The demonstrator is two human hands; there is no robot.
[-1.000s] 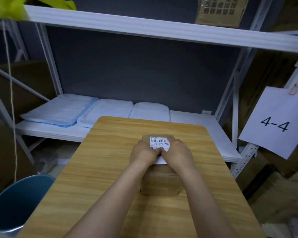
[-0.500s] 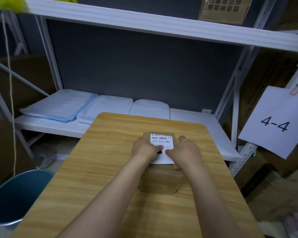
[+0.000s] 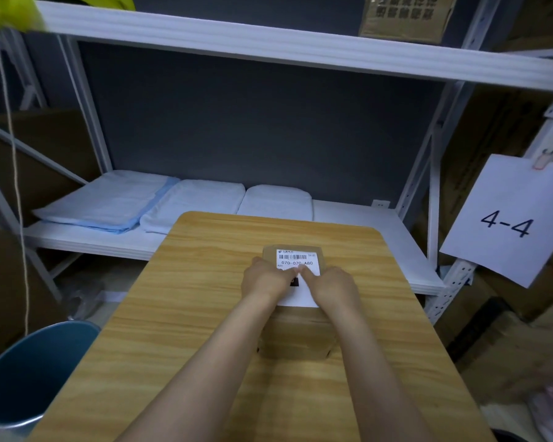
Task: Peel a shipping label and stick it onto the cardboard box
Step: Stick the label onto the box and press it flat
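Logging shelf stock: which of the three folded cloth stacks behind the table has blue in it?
The leftmost stack: its right edge and lower layers are light blue; the middle stack and right stack look plain white.

The shipping label [image 3: 296,262] on the cardboard box [image 3: 297,339] reads "070-070-A80" under a barcode; right of the box, a hanging paper sheet [image 3: 508,218] reads "4-4".
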